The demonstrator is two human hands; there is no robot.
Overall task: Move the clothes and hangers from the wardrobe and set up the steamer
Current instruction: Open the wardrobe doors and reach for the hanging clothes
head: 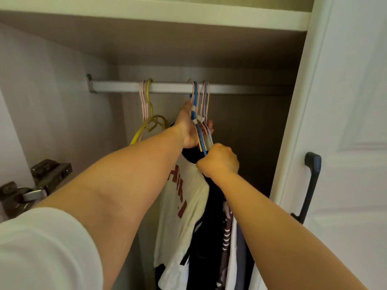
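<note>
Hangers (199, 114) hooked on the wardrobe rail (171, 87) are gathered just below it by the left hand (188, 126), its grip curled around them, while the right hand (218, 161) is clenched on the clothes (188, 206) beneath.

Both arms reach up into the open wardrobe (62, 80). The left hand (187, 126) cups a bunch of blue, pink and grey hangers (199, 114) just under the rail (171, 87), its fingers (210, 124) showing behind their necks. The right hand (218, 161) is fisted lower down, gripping the hangers' shoulders and dark cloth. A cream shirt (184, 206) with red letters hangs from them, beside dark clothes (211, 237). Further left on the rail hang empty yellow and pink hangers (147, 114). The white door (345, 101) with its black handle (310, 185) stands at right.
</note>
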